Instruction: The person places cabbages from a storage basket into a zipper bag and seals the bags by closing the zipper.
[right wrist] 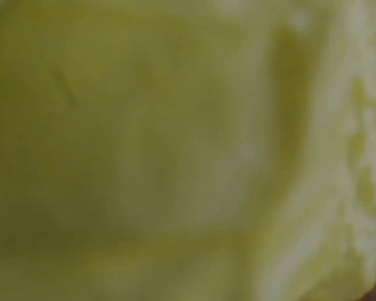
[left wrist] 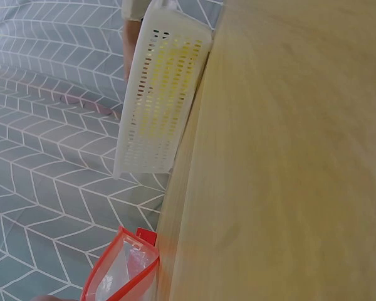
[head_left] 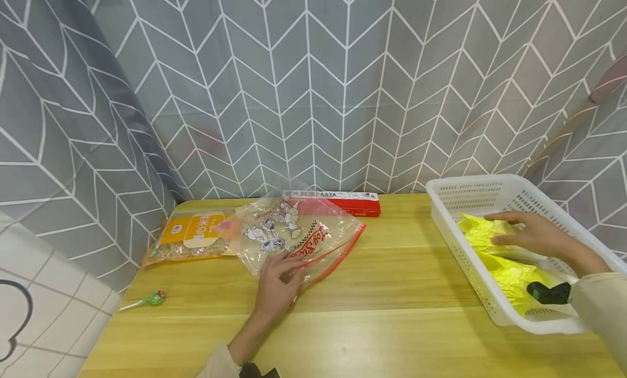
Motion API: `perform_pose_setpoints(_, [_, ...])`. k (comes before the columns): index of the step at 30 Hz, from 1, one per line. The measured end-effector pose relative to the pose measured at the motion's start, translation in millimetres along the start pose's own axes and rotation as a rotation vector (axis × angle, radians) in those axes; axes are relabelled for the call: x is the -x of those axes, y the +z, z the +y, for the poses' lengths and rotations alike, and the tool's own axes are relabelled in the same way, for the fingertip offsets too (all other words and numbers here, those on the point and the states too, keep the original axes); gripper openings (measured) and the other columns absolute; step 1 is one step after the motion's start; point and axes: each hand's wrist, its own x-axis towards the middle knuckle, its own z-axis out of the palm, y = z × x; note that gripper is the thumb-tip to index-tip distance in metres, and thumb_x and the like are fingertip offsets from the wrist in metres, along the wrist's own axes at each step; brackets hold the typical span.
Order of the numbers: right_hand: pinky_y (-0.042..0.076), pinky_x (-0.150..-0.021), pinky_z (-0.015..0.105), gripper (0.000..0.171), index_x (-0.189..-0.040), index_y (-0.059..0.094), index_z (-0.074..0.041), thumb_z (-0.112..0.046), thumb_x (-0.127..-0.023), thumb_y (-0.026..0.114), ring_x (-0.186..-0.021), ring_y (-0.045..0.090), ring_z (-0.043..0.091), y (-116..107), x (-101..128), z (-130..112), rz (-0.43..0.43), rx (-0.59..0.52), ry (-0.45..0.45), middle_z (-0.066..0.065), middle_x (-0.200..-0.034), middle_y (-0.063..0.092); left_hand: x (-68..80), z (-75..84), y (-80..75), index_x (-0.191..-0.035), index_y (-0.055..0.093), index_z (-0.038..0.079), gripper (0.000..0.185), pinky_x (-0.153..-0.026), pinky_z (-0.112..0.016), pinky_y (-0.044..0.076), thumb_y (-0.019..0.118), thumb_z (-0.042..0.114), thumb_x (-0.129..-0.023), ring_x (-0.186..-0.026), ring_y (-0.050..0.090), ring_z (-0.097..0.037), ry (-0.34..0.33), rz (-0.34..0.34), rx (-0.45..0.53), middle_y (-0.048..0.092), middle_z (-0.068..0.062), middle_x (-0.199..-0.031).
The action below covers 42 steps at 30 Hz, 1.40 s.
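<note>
My left hand [head_left: 278, 285] pinches the near edge of a clear zip bag [head_left: 266, 217] with cartoon figures and a red zip. In the left wrist view, the mouth of the zip bag [left wrist: 126, 266] gapes between its red edges. Over on the right, my right hand [head_left: 539, 233] reaches into a white plastic basket [head_left: 462, 258]. Its thumb and fingers are spread over a crinkled yellow package [head_left: 475, 231], and a second yellow package [head_left: 514, 280] lies nearer, under the wrist. Blurred yellow wrapping [right wrist: 175, 138] fills the right wrist view.
Behind the zip bag lies a red and white pasta box [head_left: 360, 205]. An orange, partly clear food packet [head_left: 196, 233] is at the back left of the wooden table [head_left: 382, 323]. A green-wrapped lollipop [head_left: 154, 298] lies near the left edge. Grey patterned curtain [head_left: 313, 95] hangs behind.
</note>
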Motion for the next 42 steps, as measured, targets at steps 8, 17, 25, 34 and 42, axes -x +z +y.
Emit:
perform_pose_setpoints(8, [0.052, -0.077, 0.051, 0.060, -0.135, 0.061, 0.002, -0.036, -0.091, 0.076, -0.112, 0.057, 0.055, -1, 0, 12, 0.100, -0.026, 0.064, 0.040, -0.129, 0.058, -0.3, 1.2, 2.5, -0.095, 0.080, 0.013, 0.012, -0.125, -0.064, 0.014, 0.078, 0.011, -0.084, -0.136, 0.055, -0.039, -0.002, 0.000, -0.007, 0.077, -0.005, -0.116])
perform_pose_setpoints(17, [0.044, -0.064, 0.022, 0.067, -0.139, 0.055, 0.005, -0.038, -0.092, 0.075, -0.083, 0.042, -0.016, -4, 2, 18, 0.164, -0.122, 0.143, 0.032, -0.124, 0.061, -0.3, 2.7, 3.1, -0.096, 0.080, 0.013, 0.011, -0.125, -0.062, 0.013, 0.077, 0.013, -0.085, -0.137, 0.054, -0.037, -0.016, -0.016, -0.030, 0.076, -0.004, -0.119])
perform_pose_setpoints(25, [0.046, -0.065, 0.020, 0.072, -0.143, 0.050, 0.007, -0.042, -0.095, 0.070, -0.080, 0.045, -0.017, -6, -5, 5, 0.134, -0.163, 0.178, 0.030, -0.126, 0.060, 0.3, 3.3, 1.5, -0.097, 0.080, 0.013, 0.012, -0.126, -0.061, 0.012, 0.077, 0.014, -0.086, -0.138, 0.053, -0.036, -0.027, -0.023, -0.028, 0.076, -0.004, -0.119])
perform_pose_setpoints(34, [0.046, -0.067, 0.023, 0.074, -0.146, 0.047, 0.006, -0.044, -0.096, 0.069, -0.096, 0.059, 0.015, 1, -19, -3, 0.148, -0.169, 0.176, 0.031, -0.129, 0.056, 0.2, 2.0, 1.1, -0.096, 0.080, 0.013, 0.011, -0.125, -0.063, 0.012, 0.077, 0.013, -0.085, -0.137, 0.054, -0.038, -0.010, -0.015, -0.026, 0.077, -0.005, -0.118])
perform_pose_setpoints(42, [0.055, -0.081, 0.041, 0.075, -0.147, 0.040, 0.013, -0.040, -0.099, 0.064, -0.120, 0.053, 0.058, 5, -21, 3, 0.054, -0.130, 0.135, 0.042, -0.140, 0.048, -0.2, 0.9, 0.3, -0.095, 0.080, 0.013, 0.011, -0.125, -0.063, 0.012, 0.078, 0.012, -0.085, -0.136, 0.054, -0.039, -0.009, -0.011, -0.020, 0.077, -0.006, -0.117])
